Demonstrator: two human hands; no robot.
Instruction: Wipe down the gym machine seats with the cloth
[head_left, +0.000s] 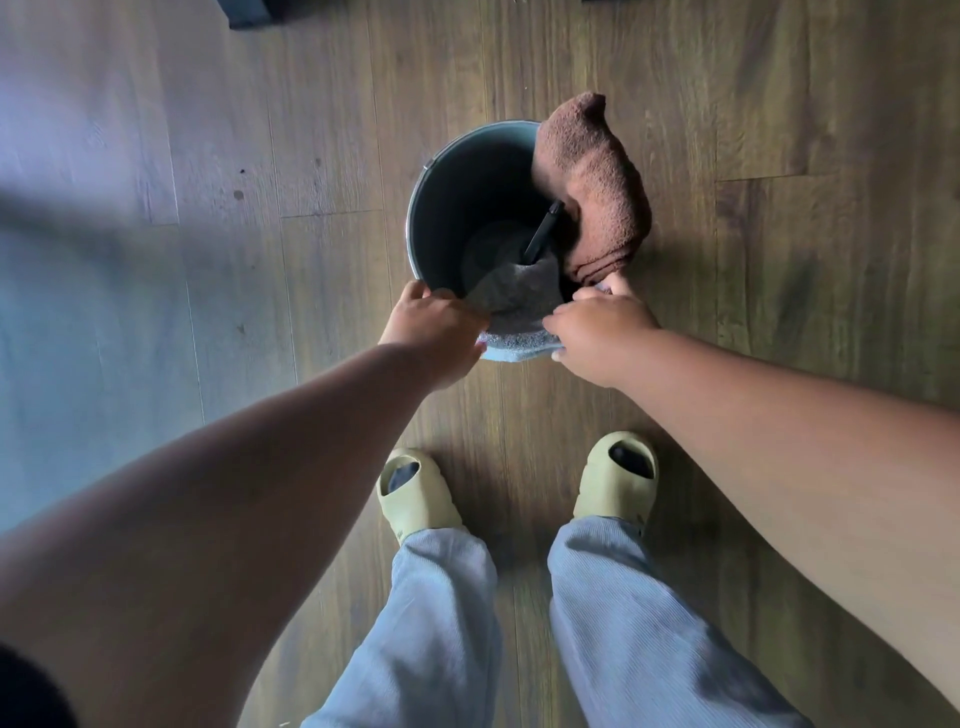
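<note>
1. Head view is showing the pale blue-grey terry cloth (519, 332) draping over the near rim of the round grey metal bucket (452, 208), stretched between the two hands, one part hanging inside and a lighter fold outside.
2. Left hand (439, 332) is pinching the cloth's left edge at the rim, and right hand (597, 332) is gripping its right edge; the hands are sitting apart with the cloth spanning between them.
3. If one hand is pulling harder than the other, the cloth is likely sliding off the rim and dropping into the bucket, out of easy reach.
4. Just beyond the right hand, a folded brown terry towel (592, 192) is hanging over the far right rim; a lift of the cloth risks dragging it along, since the two are touching or nearly so near the right fingers.
5. Beyond the cloth, inside the bucket, a black stick-like handle (543, 228) is leaning; the hanging cloth could be snagging on it, though contact is unclear.
6. A sharp tug is threatening to tip the bucket on the brown wooden plank floor (208, 260).
7. No seats are showing, so wiping is not yet starting.
</note>
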